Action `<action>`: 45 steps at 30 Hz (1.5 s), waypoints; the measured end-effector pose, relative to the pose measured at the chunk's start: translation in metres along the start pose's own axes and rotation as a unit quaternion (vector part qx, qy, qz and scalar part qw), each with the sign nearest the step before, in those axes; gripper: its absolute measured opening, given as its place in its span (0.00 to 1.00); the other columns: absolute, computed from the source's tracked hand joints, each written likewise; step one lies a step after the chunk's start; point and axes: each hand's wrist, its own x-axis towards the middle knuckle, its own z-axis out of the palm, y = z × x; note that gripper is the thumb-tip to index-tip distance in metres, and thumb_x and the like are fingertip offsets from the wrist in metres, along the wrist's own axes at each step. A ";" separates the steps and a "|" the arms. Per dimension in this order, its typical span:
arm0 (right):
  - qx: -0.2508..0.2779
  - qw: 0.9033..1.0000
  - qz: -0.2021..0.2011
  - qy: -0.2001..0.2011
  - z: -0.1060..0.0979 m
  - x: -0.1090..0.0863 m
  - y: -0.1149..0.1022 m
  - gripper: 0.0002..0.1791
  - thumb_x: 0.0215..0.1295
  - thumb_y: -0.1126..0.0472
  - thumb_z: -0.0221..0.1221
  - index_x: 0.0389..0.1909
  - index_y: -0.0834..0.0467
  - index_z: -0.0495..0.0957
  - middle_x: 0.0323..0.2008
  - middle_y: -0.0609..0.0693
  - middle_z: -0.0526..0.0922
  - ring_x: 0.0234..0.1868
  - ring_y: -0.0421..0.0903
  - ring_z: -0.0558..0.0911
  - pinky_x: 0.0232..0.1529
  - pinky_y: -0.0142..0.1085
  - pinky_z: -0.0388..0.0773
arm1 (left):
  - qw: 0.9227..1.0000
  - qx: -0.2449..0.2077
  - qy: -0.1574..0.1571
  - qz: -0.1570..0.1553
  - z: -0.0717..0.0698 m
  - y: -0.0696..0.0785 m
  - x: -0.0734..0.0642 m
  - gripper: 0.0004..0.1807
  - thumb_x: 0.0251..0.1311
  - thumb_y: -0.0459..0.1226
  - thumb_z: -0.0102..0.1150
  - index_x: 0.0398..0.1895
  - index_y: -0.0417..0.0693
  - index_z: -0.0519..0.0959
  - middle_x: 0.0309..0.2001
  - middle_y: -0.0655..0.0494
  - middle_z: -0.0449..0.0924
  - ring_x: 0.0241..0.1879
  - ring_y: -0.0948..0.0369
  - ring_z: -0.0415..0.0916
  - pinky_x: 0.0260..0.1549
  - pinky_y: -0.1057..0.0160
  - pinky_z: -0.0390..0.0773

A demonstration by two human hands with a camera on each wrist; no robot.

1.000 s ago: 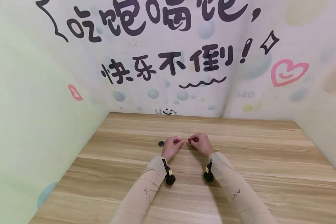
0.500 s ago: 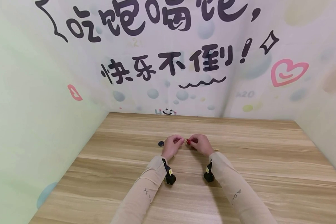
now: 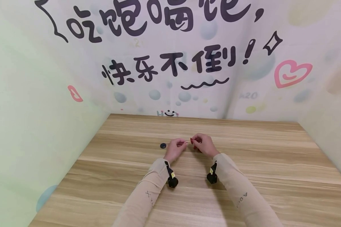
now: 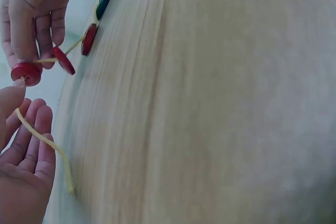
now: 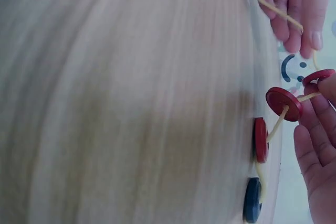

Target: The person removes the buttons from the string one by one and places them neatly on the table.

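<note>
My left hand (image 3: 175, 149) pinches a yellow cord (image 4: 39, 136) near the red button in my right hand; the cord's free end hangs below the left fingers. Between thumb and fingers, my right hand (image 3: 205, 145) grips a red button (image 4: 26, 74) with the cord at its hole. Strung farther along the cord are a second red button (image 5: 283, 104), a third red button (image 5: 261, 140) and a dark blue-green button (image 5: 252, 200). The two hands face each other fingertip to fingertip, close over the table, and the right fingers partly hide the held button.
A loose dark button (image 3: 163, 145) lies on the wooden table (image 3: 125, 170) just left of my left hand. A printed cloth wall (image 3: 147, 104) rises behind the table's back edge. Each wrist carries a small black camera (image 3: 172, 182).
The right hand has risen slightly and its fingers have shifted on the red button. The left hand stays nearly in place, still pinching the cord. The cord piece by the right cuff no longer shows.
</note>
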 end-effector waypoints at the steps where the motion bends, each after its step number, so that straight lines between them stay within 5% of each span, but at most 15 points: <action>1: 0.003 1.000 -0.003 0.000 0.000 0.000 0.000 0.03 0.59 0.69 0.54 0.33 0.65 0.74 0.27 0.60 0.79 0.25 0.52 0.78 0.21 0.33 0.74 | 1.000 -0.005 -0.004 0.004 0.001 0.000 0.000 0.12 0.56 0.37 0.56 0.40 0.37 0.78 0.35 0.49 0.79 0.35 0.59 0.75 0.36 0.66 0.74; 9: 0.024 1.000 -0.014 -0.010 0.001 0.000 -0.005 0.03 0.58 0.70 0.55 0.33 0.67 0.75 0.28 0.61 0.79 0.25 0.55 0.78 0.22 0.40 0.76 | 0.999 -0.048 -0.018 0.008 0.005 0.001 0.002 0.22 0.55 0.39 0.57 0.51 0.36 0.71 0.47 0.42 0.75 0.45 0.53 0.73 0.44 0.61 0.72; 20: 0.023 1.000 -0.016 -0.013 0.002 0.000 -0.006 0.03 0.58 0.71 0.55 0.32 0.67 0.75 0.28 0.62 0.79 0.24 0.53 0.79 0.22 0.39 0.77 | 0.995 -0.074 -0.019 0.067 0.006 -0.006 0.004 0.20 0.54 0.44 0.58 0.44 0.39 0.76 0.41 0.50 0.79 0.41 0.61 0.75 0.41 0.66 0.73; 31: -0.007 1.000 -0.016 -0.010 0.001 -0.001 -0.001 0.04 0.59 0.68 0.55 0.32 0.65 0.76 0.27 0.60 0.79 0.27 0.52 0.79 0.22 0.35 0.75 | 0.998 -0.056 -0.015 0.017 -0.001 -0.002 0.002 0.19 0.56 0.38 0.57 0.48 0.35 0.73 0.42 0.45 0.77 0.43 0.55 0.74 0.42 0.65 0.73; 45: -0.032 0.999 -0.008 -0.002 -0.002 -0.003 0.000 0.05 0.58 0.68 0.56 0.33 0.66 0.76 0.27 0.56 0.79 0.26 0.44 0.76 0.24 0.32 0.74 | 0.998 -0.059 0.010 0.019 -0.022 -0.010 0.010 0.16 0.54 0.34 0.58 0.45 0.33 0.74 0.39 0.45 0.78 0.40 0.55 0.75 0.42 0.64 0.74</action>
